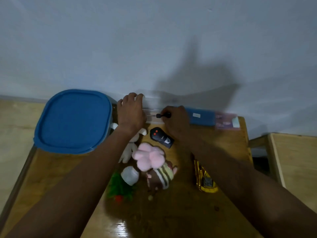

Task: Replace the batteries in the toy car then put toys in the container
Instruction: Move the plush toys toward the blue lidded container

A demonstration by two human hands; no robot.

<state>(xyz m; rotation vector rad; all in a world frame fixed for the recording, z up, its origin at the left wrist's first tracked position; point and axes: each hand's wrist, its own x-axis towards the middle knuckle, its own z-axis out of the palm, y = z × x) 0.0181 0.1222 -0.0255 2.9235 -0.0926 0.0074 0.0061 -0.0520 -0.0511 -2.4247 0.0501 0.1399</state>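
A yellow toy car (206, 180) lies at the right of the wooden table (56, 170), partly under my right forearm. A black remote control (161, 137) sits in the middle. At the back, against the wall, my left hand (131, 112) curls over the end of a clear tool case (153, 120). Beside it, my right hand (175, 121) pinches a small black-handled screwdriver (161, 115) whose thin shaft points left toward my left hand. The blue-lidded container (73, 120) stands shut at the back left. Soft toys lie in the middle: pink plush (149, 156), striped doll (163, 176), white bunny (127, 152).
A blue box (201, 117) and a pink packet (226, 122) lie along the wall at the back right. A white bottle (130, 175) and a green plastic plant (119, 188) rest near the toys. A wooden unit (291, 157) stands to the right of the table.
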